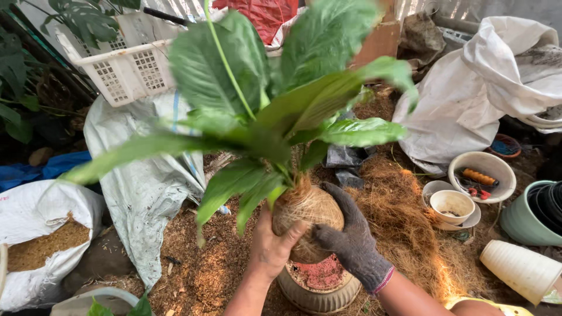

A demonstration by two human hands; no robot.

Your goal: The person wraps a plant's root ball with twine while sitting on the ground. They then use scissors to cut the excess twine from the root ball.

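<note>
At the far left an open white sack [41, 234] holds a tan, grainy fill; its lower part is cut off by the frame edge. Above it a blue sheet [41, 169] lies half in shadow, and dark foliage behind is hard to make out. A white plastic basket [126, 70] stands at the back, its right side hidden by leaves. Below it a grey-white woven bag [140, 187] lies crumpled on the ground [199, 263], which is strewn with brown fibre.

In the middle, the leafy plant [263, 117] is held up over a ribbed clay pot [319, 292]; its broad green leaves hide much of what lies behind. Its root ball [307, 219], wrapped in pale coconut fibre, sits between both hands, just above the pot, whose reddish inside shows beneath. The bare left hand [272, 246] has its fingers clasped on the ball's left side. The right hand [348, 240], in a dark grey glove, has its fingers wrapped around the ball's right side.

Right of the hands lies a heap of loose coconut fibre [404, 222]. Beyond it stands a small cream bowl [452, 206] and a wider white bowl [483, 175] with orange and red tools inside, too small to identify. A big white sack [486, 82] slumps behind. At the right edge, a pale green pot [527, 219] holding stacked black pots is cut off, and a cream pot [521, 270] lies on its side.
</note>
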